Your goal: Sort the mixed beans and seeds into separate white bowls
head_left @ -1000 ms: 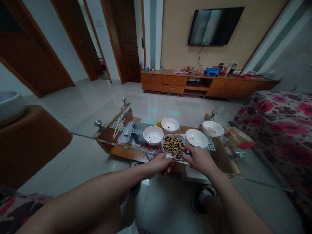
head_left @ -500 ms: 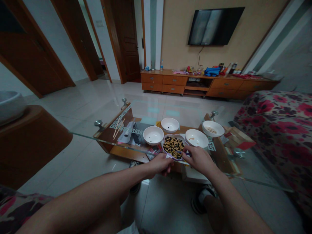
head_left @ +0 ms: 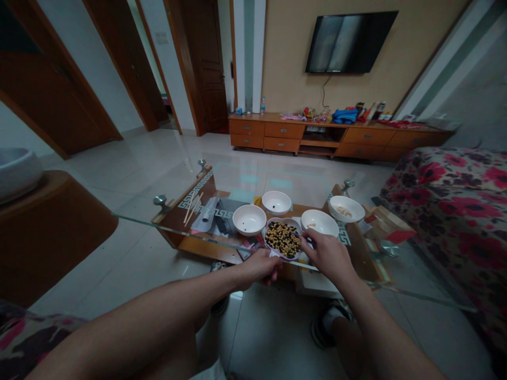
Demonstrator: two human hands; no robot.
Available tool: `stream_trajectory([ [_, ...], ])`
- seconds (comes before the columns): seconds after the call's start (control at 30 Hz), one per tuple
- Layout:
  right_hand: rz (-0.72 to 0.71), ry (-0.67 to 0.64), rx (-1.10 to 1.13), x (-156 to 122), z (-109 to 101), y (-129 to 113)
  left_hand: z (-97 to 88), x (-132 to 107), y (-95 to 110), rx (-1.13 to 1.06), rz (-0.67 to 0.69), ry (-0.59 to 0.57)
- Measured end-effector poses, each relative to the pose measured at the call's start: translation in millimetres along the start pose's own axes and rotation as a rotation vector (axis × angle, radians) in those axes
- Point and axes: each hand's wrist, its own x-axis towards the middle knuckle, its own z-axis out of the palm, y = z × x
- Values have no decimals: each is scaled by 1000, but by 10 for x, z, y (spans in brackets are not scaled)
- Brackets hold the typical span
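A lobed white dish with a purple rim [head_left: 282,240] sits at the near edge of the glass tabletop, heaped with yellow and black beans. My left hand [head_left: 259,266] is curled at its near side, beside a white paper scrap [head_left: 274,254]; its grip is hidden. My right hand [head_left: 327,257] is at the dish's right side, fingers pinched around a thin dark utensil [head_left: 304,244]. Around the dish stand white bowls: one with a few dark beans [head_left: 249,220], one [head_left: 276,202], one with a little food [head_left: 319,223], and one holding yellow beans [head_left: 346,209].
The glass tabletop [head_left: 237,235] has metal clamps and a wooden shelf below, holding papers and chopsticks [head_left: 190,208]. A floral sofa [head_left: 447,211] is at right, a brown seat [head_left: 47,232] at left, and a wooden cabinet [head_left: 340,137] stands ahead.
My right hand has shifted slightly to the right at the dish's edge. The dish, bowls and my left hand look unchanged.
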Motion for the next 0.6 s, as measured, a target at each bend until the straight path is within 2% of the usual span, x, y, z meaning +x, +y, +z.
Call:
stream_trajectory([
  [0.13, 179, 139, -80, -1, -37, -10, -3, 3, 0, 23, 6, -13],
  [0.3, 360, 202, -145, 0, -104, -30, -10, 7, -22, 11, 14, -14],
  [0.43, 436, 204, -156, -10, -145, -46, -2, -13, 2, 12, 7, -12],
  [0.6, 455, 209, -155, -13, -172, -72, 12, -34, 43, 20, -15, -10],
])
